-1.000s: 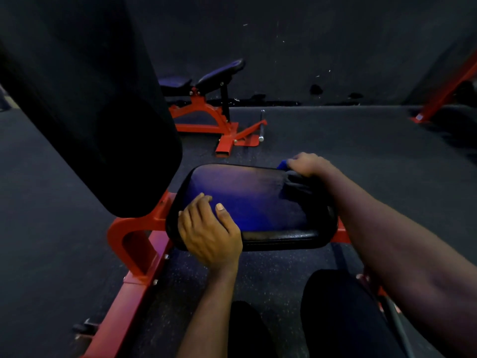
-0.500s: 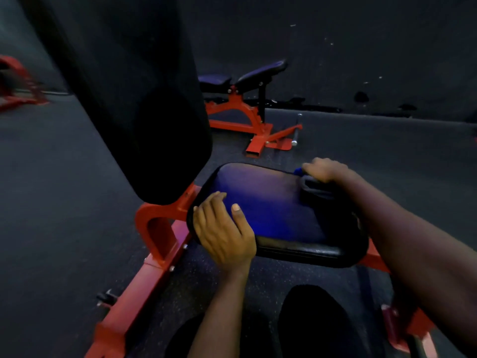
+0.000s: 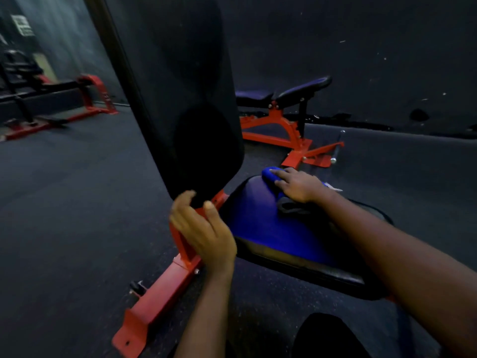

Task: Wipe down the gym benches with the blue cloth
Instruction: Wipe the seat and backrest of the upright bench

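Note:
I sit at a red-framed bench with a dark seat pad (image 3: pixel 271 236) lit blue, and its black back pad (image 3: pixel 180 99) tilts up on the left. The blue cloth (image 3: pixel 269 174) lies at the seat's far edge. My right hand (image 3: pixel 296 186) presses flat on it with straight fingers. My left hand (image 3: pixel 204 228) is off the seat, by the lower end of the back pad and the red bracket (image 3: pixel 180 241). Its fingers and thumb are spread in a loose curve and hold nothing that I can see.
A second red bench (image 3: pixel 281 95) with dark pads stands behind, near the black wall. Another red and black machine (image 3: pixel 51 99) stands at the far left. The bench's red base rail (image 3: pixel 154 306) runs toward me over dark rubber floor. My knees show at the bottom.
My left hand left the seat's near corner and rose toward the back pad's lower end. My right hand slid the cloth left along the seat's far edge. My view turned left.

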Motion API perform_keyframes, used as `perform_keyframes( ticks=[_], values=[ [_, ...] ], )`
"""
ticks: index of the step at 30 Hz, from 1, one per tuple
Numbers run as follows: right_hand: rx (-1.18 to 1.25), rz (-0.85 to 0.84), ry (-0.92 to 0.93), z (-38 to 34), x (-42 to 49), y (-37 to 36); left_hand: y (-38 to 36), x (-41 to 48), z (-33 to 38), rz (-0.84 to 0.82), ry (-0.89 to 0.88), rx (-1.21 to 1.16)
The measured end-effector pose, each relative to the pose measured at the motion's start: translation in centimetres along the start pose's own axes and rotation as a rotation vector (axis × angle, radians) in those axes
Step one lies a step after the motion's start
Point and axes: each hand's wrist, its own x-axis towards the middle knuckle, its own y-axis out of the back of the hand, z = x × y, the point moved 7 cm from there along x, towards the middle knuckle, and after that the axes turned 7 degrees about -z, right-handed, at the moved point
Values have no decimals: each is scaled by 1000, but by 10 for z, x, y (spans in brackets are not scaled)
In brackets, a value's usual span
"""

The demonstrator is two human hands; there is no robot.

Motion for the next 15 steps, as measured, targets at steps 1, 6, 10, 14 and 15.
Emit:
perform_keyframes(
  ticks=[1, 6, 10, 14, 15],
  values=[
    [1, 0, -8, -5, 9, 2, 8, 19, -1, 39, -9, 18],
    [-11, -22, 77, -61, 50, 3, 4, 107, -12, -132, -50, -77],
    [-79, 75, 224, -76, 40, -3, -5, 112, -16, -184, -74, -193],
    [65, 28, 211, -64, 47, -5, -4, 110, -18, -173, -84, -167],
    [71, 43, 148, -63, 48, -4, -4, 110, -17, -188, -81, -166]
  ],
)
